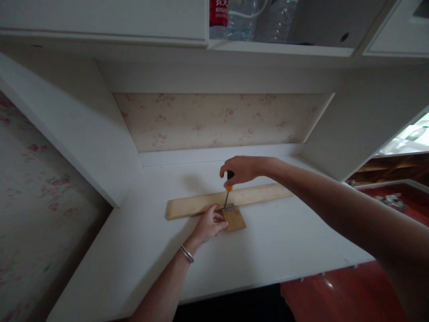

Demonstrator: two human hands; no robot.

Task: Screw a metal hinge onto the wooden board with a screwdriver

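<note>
We hold a screwdriver (229,187) upright in our right hand (238,171), the fingers curled fully round its dark and yellow handle, the thin shaft pointing straight down. Its tip meets a small metal hinge (229,208) that sits where 2 pieces of wood join. The longer piece, a pale wooden strip (254,196), lies flat across the middle of the white desk (140,250), running from left to right and rising slightly toward the far right. The smaller wooden block (235,219) lies against the near edge of the strip, just under the hinge. Our left hand (208,226) rests on the desk at the left of the block, fingers loosely bent, the fingertips touching the block's left edge and the hinge beside it; it grips nothing closed. A silver bracelet (186,254) circles the left wrist. Behind the desk, flowered wallpaper (214,120) covers the far wall. On the shelf above, at the far top, stand clear plastic bottles (241,20), 1 with a red label
</note>
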